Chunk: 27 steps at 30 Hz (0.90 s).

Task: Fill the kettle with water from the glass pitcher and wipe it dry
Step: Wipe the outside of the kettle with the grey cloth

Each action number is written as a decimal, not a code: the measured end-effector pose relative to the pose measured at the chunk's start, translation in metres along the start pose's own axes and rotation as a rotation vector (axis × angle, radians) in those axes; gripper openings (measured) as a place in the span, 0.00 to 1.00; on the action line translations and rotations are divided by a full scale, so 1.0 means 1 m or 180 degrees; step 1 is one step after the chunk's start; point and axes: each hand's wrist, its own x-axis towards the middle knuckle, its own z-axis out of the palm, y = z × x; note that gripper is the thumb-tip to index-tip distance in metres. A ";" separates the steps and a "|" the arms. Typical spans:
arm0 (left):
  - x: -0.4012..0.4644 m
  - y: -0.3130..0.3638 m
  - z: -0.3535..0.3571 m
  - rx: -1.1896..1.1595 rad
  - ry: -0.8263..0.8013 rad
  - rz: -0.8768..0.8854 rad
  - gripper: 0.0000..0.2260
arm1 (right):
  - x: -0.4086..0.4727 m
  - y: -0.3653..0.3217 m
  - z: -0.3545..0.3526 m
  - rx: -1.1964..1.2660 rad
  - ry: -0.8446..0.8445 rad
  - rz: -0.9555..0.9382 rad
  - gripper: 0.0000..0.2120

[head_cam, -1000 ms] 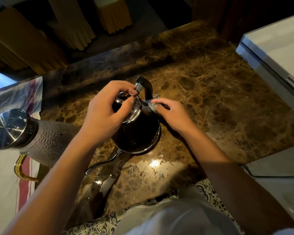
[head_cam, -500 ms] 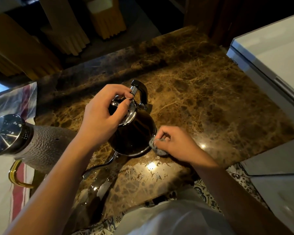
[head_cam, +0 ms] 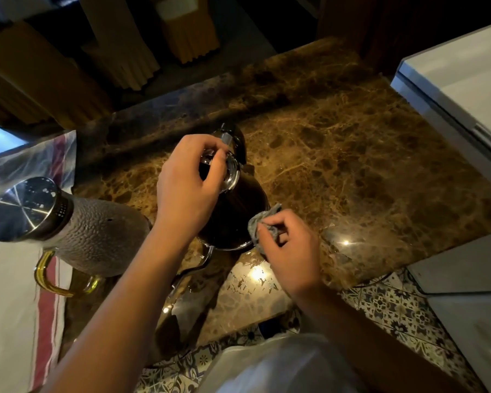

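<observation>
Both hands work: left hand (head_cam: 187, 182) still grips the kettle (head_cam: 233, 211) lid; right hand (head_cam: 291, 251), pinching the cloth (head_cam: 257, 225), has dropped to its base, so drying continues.

- Home kitchen, by every sign
- Polished brown marble countertop (head_cam: 366, 171), veined in gold, glossy enough to mirror ceiling lights
- Dark kettle (head_cam: 236, 211) with chrome lid standing on that stone
- Textured glass pitcher (head_cam: 97, 236) with steel cap and amber handle, just beside, at left
- White cloth with red stripes (head_cam: 44, 321) spread along the left edge
- Patterned blue-and-white floor tiles (head_cam: 391, 310) below the counter's near edge
- White appliance or cabinet (head_cam: 465, 89) at right
- Yellow-covered chairs (head_cam: 187, 32) beyond the far edge, hinting at a dining area
</observation>
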 end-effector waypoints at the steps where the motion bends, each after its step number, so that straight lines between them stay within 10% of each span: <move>1: -0.001 0.001 0.003 0.0066 0.0085 -0.0033 0.09 | -0.007 -0.001 0.006 -0.0047 0.0121 -0.0139 0.05; 13: 0.003 0.000 0.012 0.0254 0.0425 -0.0133 0.13 | -0.032 0.009 0.039 -0.0594 -0.0130 -0.0952 0.05; 27: 0.005 -0.011 -0.007 -0.0113 -0.0099 0.0254 0.09 | 0.087 -0.033 -0.041 0.0675 0.0541 0.0489 0.09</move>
